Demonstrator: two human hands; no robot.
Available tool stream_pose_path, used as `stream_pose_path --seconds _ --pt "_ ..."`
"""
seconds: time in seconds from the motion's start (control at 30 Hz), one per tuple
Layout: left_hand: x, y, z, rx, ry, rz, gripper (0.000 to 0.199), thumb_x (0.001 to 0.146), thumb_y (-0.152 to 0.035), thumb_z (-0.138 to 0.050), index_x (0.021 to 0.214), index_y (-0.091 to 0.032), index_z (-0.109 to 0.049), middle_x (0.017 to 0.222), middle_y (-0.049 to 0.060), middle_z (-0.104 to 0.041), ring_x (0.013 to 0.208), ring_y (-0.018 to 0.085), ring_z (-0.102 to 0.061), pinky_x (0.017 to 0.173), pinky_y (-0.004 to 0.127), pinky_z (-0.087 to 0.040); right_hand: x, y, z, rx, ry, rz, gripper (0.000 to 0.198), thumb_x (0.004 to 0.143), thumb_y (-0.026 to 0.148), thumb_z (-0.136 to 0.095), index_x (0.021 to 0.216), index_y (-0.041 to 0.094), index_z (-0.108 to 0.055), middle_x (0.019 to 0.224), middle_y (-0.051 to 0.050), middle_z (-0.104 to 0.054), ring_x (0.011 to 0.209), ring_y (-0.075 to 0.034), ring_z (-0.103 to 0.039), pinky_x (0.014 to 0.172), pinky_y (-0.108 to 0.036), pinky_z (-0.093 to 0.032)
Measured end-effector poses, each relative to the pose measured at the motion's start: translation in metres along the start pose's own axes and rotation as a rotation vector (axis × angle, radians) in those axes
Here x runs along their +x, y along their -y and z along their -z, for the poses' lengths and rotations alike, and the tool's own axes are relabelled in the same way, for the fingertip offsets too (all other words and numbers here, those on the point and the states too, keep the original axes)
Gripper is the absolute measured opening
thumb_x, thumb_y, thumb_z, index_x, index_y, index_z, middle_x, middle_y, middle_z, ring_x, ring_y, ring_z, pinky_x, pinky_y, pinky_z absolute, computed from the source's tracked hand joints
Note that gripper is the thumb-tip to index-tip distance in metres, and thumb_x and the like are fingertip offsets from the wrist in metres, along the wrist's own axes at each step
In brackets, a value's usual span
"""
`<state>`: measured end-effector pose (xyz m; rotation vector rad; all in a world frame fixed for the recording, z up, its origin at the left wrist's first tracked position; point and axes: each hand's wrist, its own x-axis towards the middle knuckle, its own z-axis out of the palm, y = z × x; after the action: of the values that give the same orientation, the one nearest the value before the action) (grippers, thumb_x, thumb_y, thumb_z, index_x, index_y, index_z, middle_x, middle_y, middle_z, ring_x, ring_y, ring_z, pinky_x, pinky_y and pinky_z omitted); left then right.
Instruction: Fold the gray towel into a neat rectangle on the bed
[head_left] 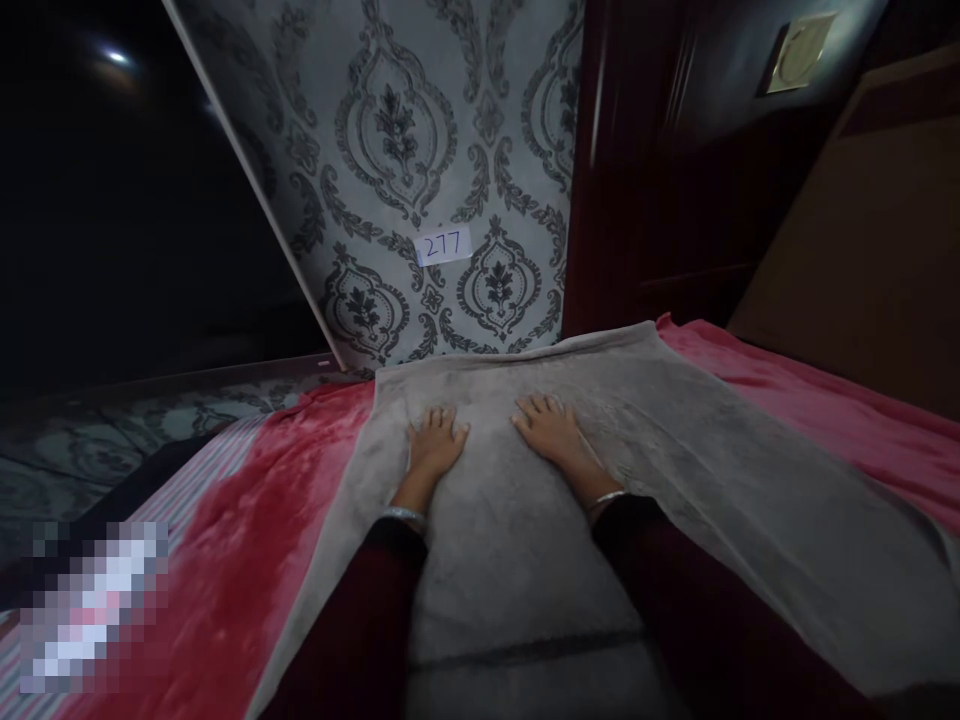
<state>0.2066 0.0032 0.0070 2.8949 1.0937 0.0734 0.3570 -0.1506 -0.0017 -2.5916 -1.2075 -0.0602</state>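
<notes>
A grey, soft-looking cloth [510, 560] is spread out before me, with a dark line running across its near part. My left hand [436, 440] lies palm down on it, fingers apart. To the right, my right hand [551, 428] also rests flat on the cloth with its fingers spread. Neither hand grips anything. Small wrinkles show in the cloth around my right hand. Its far edge lies close to the wall, slightly rippled.
Under the grey cloth, a red-pink blanket [247, 520] shows on both sides. A striped sheet [202, 470] lies at the left. Patterned wallpaper [397, 130] bears a paper label [443, 245] reading 277. A large dark screen [135, 200] stands left; a brown cardboard panel [870, 230] stands right.
</notes>
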Motion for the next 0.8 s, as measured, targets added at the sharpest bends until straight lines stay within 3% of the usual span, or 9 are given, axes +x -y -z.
stream_pose_path --seconds 0.17,0.5,0.6,0.63,0.7,0.8 --pt "0.005 0.009 -0.014 -0.037 -0.002 0.059 0.07 0.101 -0.055 -0.021 0.159 -0.018 -0.034 0.169 0.014 -0.023 0.157 0.03 -0.016 0.123 0.059 -0.021 0.002 -0.011 -0.019 0.036 0.037 -0.023 0.056 0.106 0.049 -0.033 0.156 0.028 -0.042 0.164 -0.009 -0.034 0.15 -0.034 -0.028 0.116 -0.06 -0.026" --pt "0.006 0.019 -0.009 -0.076 -0.019 0.152 0.064 0.102 -0.045 -0.027 0.156 -0.012 -0.037 0.168 0.015 -0.024 0.155 0.033 -0.021 0.122 0.051 -0.028 0.004 -0.014 -0.016 0.05 0.044 -0.016 0.055 0.106 0.046 -0.033 0.157 0.025 -0.042 0.164 -0.009 -0.033 0.151 -0.035 -0.026 0.118 -0.061 -0.024" --pt "0.001 0.017 -0.005 -0.069 -0.116 0.192 0.061 0.102 -0.041 -0.031 0.154 -0.009 -0.04 0.167 0.019 -0.026 0.155 0.035 -0.022 0.121 0.055 -0.027 0.001 -0.014 -0.011 0.041 -0.018 0.001 0.056 0.106 0.042 -0.033 0.158 0.022 -0.04 0.163 -0.011 -0.035 0.152 -0.034 -0.023 0.119 -0.062 -0.022" --pt "-0.001 0.015 -0.003 -0.06 -0.172 0.152 0.061 0.102 -0.04 -0.033 0.154 -0.01 -0.041 0.167 0.019 -0.026 0.155 0.035 -0.02 0.122 0.056 -0.024 0.0 -0.013 -0.01 0.041 -0.052 0.038 0.057 0.106 0.042 -0.034 0.158 0.021 -0.038 0.164 -0.011 -0.033 0.153 -0.033 -0.02 0.119 -0.061 -0.021" --pt "-0.005 0.008 0.0 -0.049 -0.222 -0.055 0.061 0.101 -0.043 -0.038 0.156 -0.015 -0.039 0.168 0.015 -0.026 0.157 0.032 -0.016 0.125 0.056 -0.016 -0.003 -0.01 -0.009 0.051 -0.08 0.176 0.059 0.105 0.043 -0.036 0.16 0.023 -0.035 0.166 -0.009 -0.029 0.155 -0.031 -0.016 0.122 -0.058 -0.019" --pt "-0.007 -0.006 -0.003 -0.077 -0.04 -0.357 0.063 0.102 -0.049 -0.038 0.16 -0.027 -0.031 0.169 0.005 -0.024 0.157 0.027 -0.015 0.126 0.052 -0.012 -0.005 -0.005 -0.014 0.071 0.039 0.335 0.058 0.105 0.046 -0.037 0.16 0.028 -0.035 0.166 -0.005 -0.029 0.154 -0.029 -0.02 0.123 -0.054 -0.019"
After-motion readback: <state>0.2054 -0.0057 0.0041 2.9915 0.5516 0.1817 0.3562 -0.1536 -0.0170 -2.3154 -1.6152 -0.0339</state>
